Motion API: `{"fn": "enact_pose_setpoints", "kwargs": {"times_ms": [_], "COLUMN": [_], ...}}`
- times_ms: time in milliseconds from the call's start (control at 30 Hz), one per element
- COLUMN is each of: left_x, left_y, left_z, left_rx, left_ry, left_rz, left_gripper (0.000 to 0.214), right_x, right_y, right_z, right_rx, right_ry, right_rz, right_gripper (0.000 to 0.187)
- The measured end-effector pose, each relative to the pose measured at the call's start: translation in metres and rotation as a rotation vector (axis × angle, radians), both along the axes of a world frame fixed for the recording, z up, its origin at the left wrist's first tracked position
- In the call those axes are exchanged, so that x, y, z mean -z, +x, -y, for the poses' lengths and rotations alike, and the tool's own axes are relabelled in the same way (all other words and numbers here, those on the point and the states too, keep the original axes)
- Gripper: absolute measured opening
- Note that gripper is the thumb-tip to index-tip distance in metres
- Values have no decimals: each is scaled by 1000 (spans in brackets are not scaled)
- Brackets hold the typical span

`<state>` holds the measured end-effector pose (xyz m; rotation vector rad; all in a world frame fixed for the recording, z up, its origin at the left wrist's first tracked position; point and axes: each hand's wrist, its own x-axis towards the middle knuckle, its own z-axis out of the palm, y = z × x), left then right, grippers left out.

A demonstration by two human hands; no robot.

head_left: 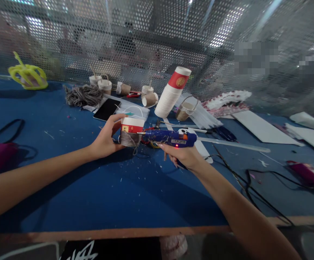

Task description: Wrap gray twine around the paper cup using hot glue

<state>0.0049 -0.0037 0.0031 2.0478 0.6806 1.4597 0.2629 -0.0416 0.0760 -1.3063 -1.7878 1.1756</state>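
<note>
My left hand is closed around a small paper cup with a red and white upper part and grey-brown twine wound round its lower half, held just above the blue table. My right hand grips a blue hot glue gun with a red light on its handle and a clear glue stick poking out the back. The gun's nozzle points left and touches the cup's side, where the twine meets the red band.
A tilted stack of paper cups stands behind, with several twine-wrapped cups, a bundle of twine, a dark tablet and white sheets. Black cables run at the right. A yellow crown lies far left. Perforated mesh backs the table.
</note>
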Motion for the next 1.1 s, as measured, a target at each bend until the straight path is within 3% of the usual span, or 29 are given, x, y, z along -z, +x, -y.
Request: {"fn": "enact_pose_setpoints", "kwargs": {"times_ms": [467, 900, 1000, 1100], "left_x": [3, 5, 8, 9], "left_y": [-2, -2, -3, -4], "left_z": [-1, -3, -4, -4], "left_rx": [11, -25, -135, -237], "left_ry": [-44, 13, 53, 89], "left_rz": [21, 56, 81, 61], "left_gripper": [78, 76, 75, 77], "right_x": [-1, -2, 2, 10], "right_y": [2, 3, 9, 19], "right_z": [0, -1, -11, -26], "right_rx": [23, 56, 148, 190], "right_ry": [9, 18, 228, 594], "right_rz": [-20, 24, 182, 600], "right_gripper": [34, 39, 38, 47]}}
